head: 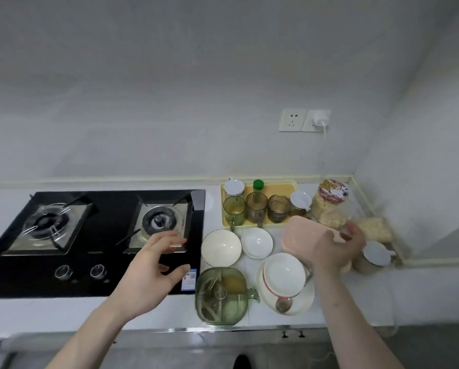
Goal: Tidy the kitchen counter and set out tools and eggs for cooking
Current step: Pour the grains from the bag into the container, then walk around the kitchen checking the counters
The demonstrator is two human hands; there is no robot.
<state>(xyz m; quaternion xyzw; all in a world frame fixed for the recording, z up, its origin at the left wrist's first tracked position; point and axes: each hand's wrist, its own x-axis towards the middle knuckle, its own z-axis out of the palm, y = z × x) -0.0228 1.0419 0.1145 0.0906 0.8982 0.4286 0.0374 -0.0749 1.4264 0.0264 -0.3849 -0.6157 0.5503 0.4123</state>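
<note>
Over the counter (356, 288), right hand (337, 249) grips pink container (303, 235).

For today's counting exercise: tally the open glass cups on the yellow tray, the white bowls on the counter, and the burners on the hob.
Glass cups on the yellow tray: 3
White bowls: 3
Burners: 2
Total: 8
</note>
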